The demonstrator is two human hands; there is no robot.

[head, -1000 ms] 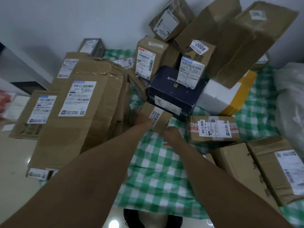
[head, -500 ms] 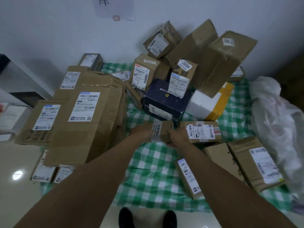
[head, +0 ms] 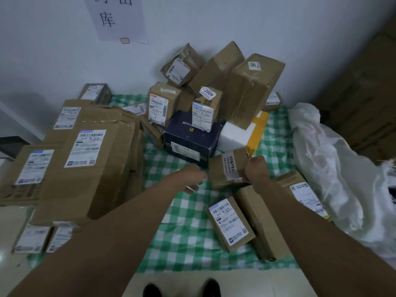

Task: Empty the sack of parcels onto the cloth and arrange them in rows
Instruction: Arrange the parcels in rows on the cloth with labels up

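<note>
Small brown parcel (head: 228,168), near the middle of the green checked cloth (head: 188,228), just before the dark blue box (head: 190,136); the right hand (head: 256,168) grips its right end with curled fingers. The left hand (head: 190,179) hangs beside it, fingers loosely curled, holding nothing. The white sack (head: 334,168) lies along the cloth's right edge.

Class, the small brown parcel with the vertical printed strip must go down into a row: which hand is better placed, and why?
Right. The right hand grips the small brown parcel; the left hand hangs beside it, holding nothing.
</note>
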